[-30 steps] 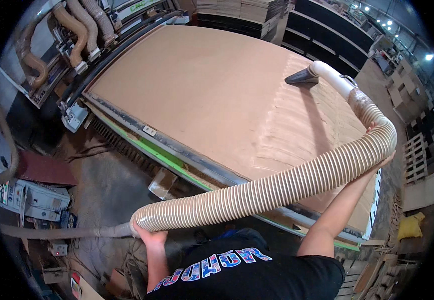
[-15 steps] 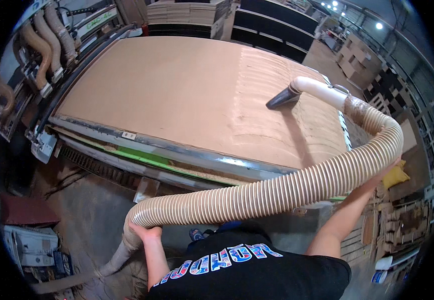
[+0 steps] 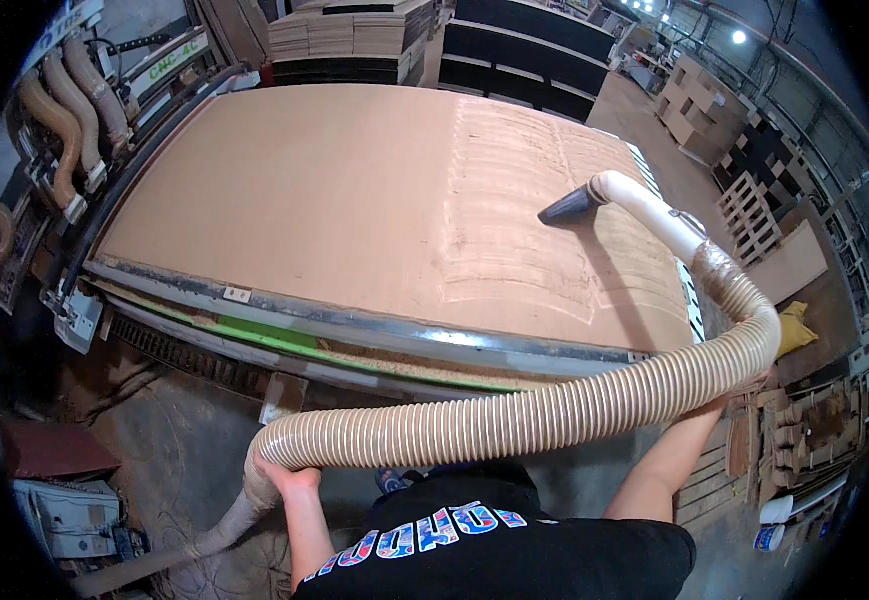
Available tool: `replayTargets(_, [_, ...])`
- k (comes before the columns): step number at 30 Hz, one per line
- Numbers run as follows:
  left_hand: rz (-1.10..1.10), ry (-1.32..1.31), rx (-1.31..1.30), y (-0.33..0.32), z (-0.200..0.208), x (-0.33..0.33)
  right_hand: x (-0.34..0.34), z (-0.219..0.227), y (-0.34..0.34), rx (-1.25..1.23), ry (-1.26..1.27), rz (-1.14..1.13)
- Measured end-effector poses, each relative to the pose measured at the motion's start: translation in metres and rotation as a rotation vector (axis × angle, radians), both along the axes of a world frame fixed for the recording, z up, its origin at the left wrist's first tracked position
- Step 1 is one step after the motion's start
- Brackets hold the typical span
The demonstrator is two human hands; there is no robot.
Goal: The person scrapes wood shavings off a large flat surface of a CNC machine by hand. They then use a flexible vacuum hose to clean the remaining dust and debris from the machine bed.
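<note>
A thick ribbed suction hose (image 3: 515, 425) curves across in front of me. Its white pipe end (image 3: 650, 205) carries a black nozzle (image 3: 570, 204), low over a large brown board (image 3: 285, 190) on a machine bed. Whether the nozzle touches the board I cannot tell. Curved streaks in dust mark the board's right part; the left part looks even. My left hand (image 3: 293, 480) is closed round the hose at its lower left bend, with the fingers mostly hidden. At the right bend, my right hand (image 3: 763, 380) holds the hose from below, largely hidden behind it.
Along the board's near side runs a metal bed edge (image 3: 435, 334) with a green strip. A machine gantry with smaller hoses (image 3: 60, 125) stands at the left. Stacked panels (image 3: 350, 40) stand behind, a yellow bag (image 3: 797, 328) and wooden pallets (image 3: 820, 420) at the right.
The view has shifted, so the board appears farther left and slightly lower. Against the board, the nozzle has moved to the right. Both hands keep their hold on the hose.
</note>
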State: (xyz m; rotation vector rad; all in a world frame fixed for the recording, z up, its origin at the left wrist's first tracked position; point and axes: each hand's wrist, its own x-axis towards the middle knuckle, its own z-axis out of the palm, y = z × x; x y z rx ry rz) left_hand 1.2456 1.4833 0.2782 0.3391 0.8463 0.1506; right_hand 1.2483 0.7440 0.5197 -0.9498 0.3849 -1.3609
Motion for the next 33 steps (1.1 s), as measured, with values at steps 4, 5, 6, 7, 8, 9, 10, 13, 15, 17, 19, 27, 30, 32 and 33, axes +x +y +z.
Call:
replayTargets(4, [0.024,-0.051,-0.037,-0.024,-0.008,0.022,0.084,-0.04,-0.032,0.014,0.045,0.042])
replayTargets(5, [0.039,-0.042,-0.035,-0.033,-0.006,0.026,0.103,-0.046,-0.044,-0.017,0.089,0.042])
replayTargets(6, [0.052,-0.036,-0.035,-0.043,-0.005,0.032,0.126,-0.055,-0.054,-0.037,0.131,0.042])
replayTargets(7, [0.062,-0.048,-0.023,-0.057,-0.006,0.038,0.158,-0.056,-0.067,-0.108,0.206,0.012])
replayTargets(8, [0.077,-0.052,0.0,-0.068,-0.002,0.04,0.185,-0.067,-0.071,-0.18,0.302,-0.02])
replayTargets(9, [0.094,-0.055,0.023,-0.078,0.002,0.039,0.214,-0.078,-0.076,-0.298,0.442,-0.076])
replayTargets(10, [0.101,-0.071,0.024,-0.098,0.019,0.039,0.239,-0.081,-0.085,-0.427,0.573,-0.149])
replayTargets(13, [0.199,-0.074,-0.004,-0.138,0.043,0.026,0.324,-0.093,-0.092,-0.653,0.75,-0.215])
replayTargets(15, [0.261,-0.088,0.055,-0.153,0.046,0.007,0.386,-0.09,-0.072,-0.642,0.717,-0.089])
replayTargets(17, [0.339,-0.105,0.09,-0.162,0.041,-0.019,0.433,-0.089,-0.043,-0.75,0.782,0.08])
replayTargets(19, [0.405,-0.057,0.073,-0.187,0.07,-0.025,0.483,-0.094,-0.016,-0.962,0.828,0.128])
replayTargets(27, [0.506,-0.069,0.054,-0.216,0.068,-0.089,0.558,-0.094,0.028,0.26,0.023,1.091])
replayTargets(30, [0.534,-0.076,0.022,-0.212,0.067,-0.11,0.503,-0.083,0.016,0.3,0.116,0.958])
replayTargets(32, [0.537,-0.07,0.007,-0.203,0.058,-0.13,0.446,-0.052,0.011,0.239,0.135,0.937])
replayTargets(33, [0.523,-0.08,-0.007,-0.196,0.046,-0.138,0.416,-0.032,0.009,0.203,0.139,0.915])
